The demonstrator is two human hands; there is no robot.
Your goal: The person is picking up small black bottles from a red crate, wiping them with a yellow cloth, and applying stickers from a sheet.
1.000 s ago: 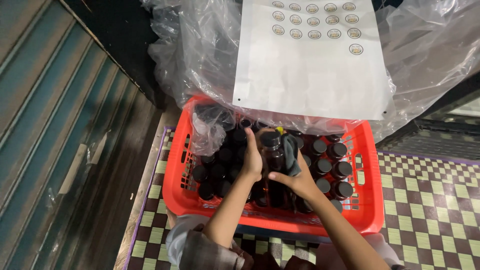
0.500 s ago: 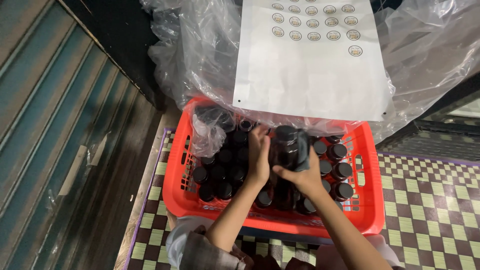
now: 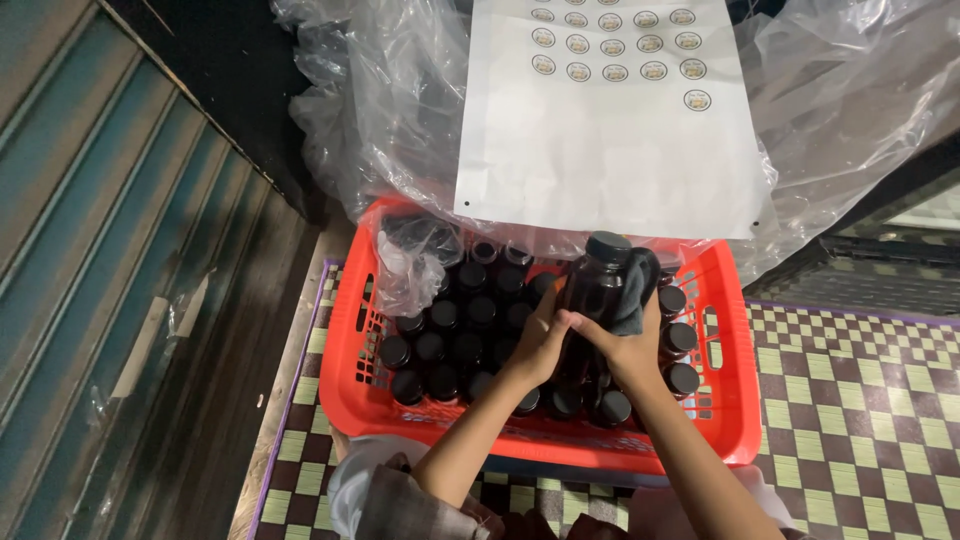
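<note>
A red plastic crate [image 3: 350, 370] holds several dark bottles with black caps [image 3: 460, 320]. One dark bottle [image 3: 597, 280] is raised above the others, upright, its black cap showing. My left hand [image 3: 545, 340] grips the lower part of this bottle. My right hand [image 3: 625, 335] presses a dark cloth [image 3: 635, 290] against the bottle's right side.
A white sheet of round stickers [image 3: 610, 120] lies on crumpled clear plastic [image 3: 400, 110] behind the crate. A green and cream checkered mat [image 3: 860, 420] covers the floor on the right. A teal corrugated shutter [image 3: 90, 250] runs along the left.
The bottle has been lifted higher out of the crate and both hands have shifted right with it. The cloth now wraps its right side.
</note>
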